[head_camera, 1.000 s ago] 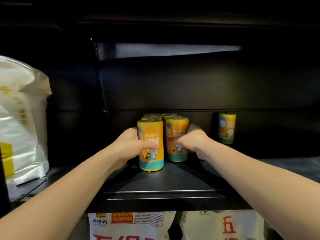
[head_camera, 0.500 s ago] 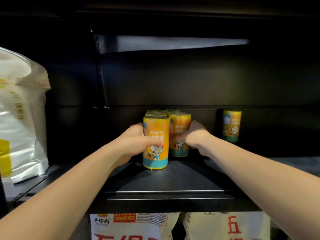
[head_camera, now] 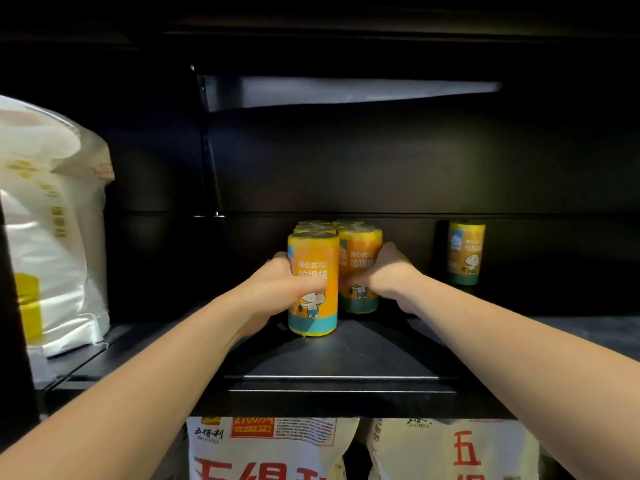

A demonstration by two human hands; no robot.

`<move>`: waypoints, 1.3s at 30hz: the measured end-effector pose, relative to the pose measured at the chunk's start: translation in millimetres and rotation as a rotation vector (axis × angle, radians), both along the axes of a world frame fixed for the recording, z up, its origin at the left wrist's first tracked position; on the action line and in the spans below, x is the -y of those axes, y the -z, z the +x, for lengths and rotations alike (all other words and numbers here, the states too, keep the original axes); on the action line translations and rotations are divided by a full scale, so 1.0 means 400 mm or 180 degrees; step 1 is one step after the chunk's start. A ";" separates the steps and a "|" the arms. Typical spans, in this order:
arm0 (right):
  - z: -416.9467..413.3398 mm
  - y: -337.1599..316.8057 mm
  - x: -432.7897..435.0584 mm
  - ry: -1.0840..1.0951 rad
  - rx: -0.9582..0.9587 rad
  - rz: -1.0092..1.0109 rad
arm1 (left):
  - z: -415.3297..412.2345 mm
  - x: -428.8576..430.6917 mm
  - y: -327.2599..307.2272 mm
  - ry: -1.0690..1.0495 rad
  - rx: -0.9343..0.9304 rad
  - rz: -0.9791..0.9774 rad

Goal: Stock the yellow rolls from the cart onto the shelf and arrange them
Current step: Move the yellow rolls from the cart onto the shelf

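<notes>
Several yellow rolls with orange labels and teal bases stand upright in two rows on the black shelf (head_camera: 346, 355). My left hand (head_camera: 277, 289) grips the front left roll (head_camera: 318, 258), thumb across its label. My right hand (head_camera: 388, 275) grips the front right roll (head_camera: 360, 251), which stands a little deeper on the shelf. More rolls (head_camera: 315, 226) stand behind these two, mostly hidden. A single yellow roll (head_camera: 465, 252) stands apart at the back right. The cart is out of view.
A large white and yellow bag (head_camera: 52, 230) fills the left end of the shelf. Rice bags with red print (head_camera: 270, 448) lie on the shelf below. The shelf's back wall is dark, with another shelf board overhead.
Both hands have pushed the two front rolls further back; the right one now sits deeper against the rows behind. My view has shifted slightly left.
</notes>
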State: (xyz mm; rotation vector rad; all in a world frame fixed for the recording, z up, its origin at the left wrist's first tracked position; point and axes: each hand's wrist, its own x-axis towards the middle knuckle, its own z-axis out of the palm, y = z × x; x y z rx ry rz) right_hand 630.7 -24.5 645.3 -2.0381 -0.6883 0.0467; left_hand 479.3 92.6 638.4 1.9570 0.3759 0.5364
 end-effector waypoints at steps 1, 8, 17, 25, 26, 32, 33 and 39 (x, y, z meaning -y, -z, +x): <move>-0.006 0.000 0.007 -0.0040 -0.0025 0.0010 | -0.004 0.004 0.001 0.0010 -0.0011 -0.0050; -0.042 0.010 0.071 -0.0218 0.0219 0.0104 | -0.041 0.012 0.007 -0.0268 0.0117 -0.0045; -0.119 0.004 0.185 -0.0440 0.0781 0.0588 | -0.127 0.098 -0.004 -0.0860 0.0749 0.0181; -0.209 0.063 0.309 -0.1037 0.0591 0.1778 | -0.189 0.234 0.035 -0.1313 0.1324 0.0918; -0.221 0.072 0.322 -0.1137 0.0593 0.1883 | -0.197 0.248 0.043 -0.1333 0.1355 0.0979; -0.271 0.145 0.370 -0.1887 0.0288 0.2349 | -0.259 0.314 0.113 -0.1294 0.1332 0.1157; -0.279 0.160 0.372 -0.2023 0.0154 0.2423 | -0.273 0.325 0.128 -0.1316 0.1300 0.1196; -0.359 0.280 0.350 -0.2560 -0.0473 0.2471 | -0.379 0.365 0.235 -0.1525 0.0993 0.1412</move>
